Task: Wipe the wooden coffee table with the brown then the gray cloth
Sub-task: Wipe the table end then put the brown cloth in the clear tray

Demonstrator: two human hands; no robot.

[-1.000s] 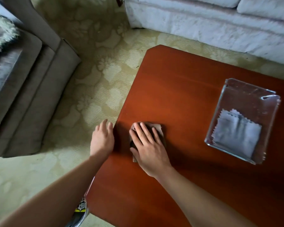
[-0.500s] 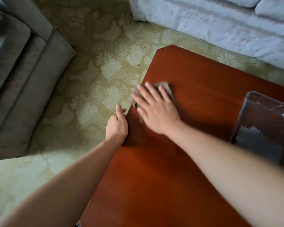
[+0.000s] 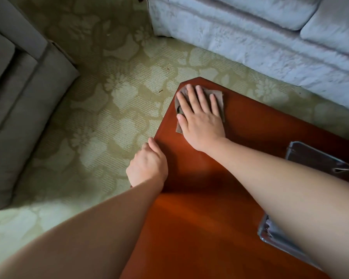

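The reddish wooden coffee table (image 3: 199, 222) fills the lower right. At its far left corner lies the brown cloth (image 3: 220, 97). My right hand (image 3: 199, 117) presses flat on the cloth with straight, spread fingers. My left hand (image 3: 147, 166) holds the table's left edge, with its fingers curled down over the side and mostly hidden. A clear glass tray (image 3: 314, 156) stands on the table at the right, largely covered by my right forearm. Only a sliver of the gray cloth (image 3: 268, 228) in it shows.
A pale blue sofa (image 3: 270, 37) runs along the far side, close to the table's corner. A gray armchair (image 3: 18, 107) stands at the left. Floral beige carpet (image 3: 113, 93) lies between them.
My right hand has slid the brown cloth along the left edge from the near side to the far corner. My left hand has stayed at the table's left edge, and its fingers have curled.
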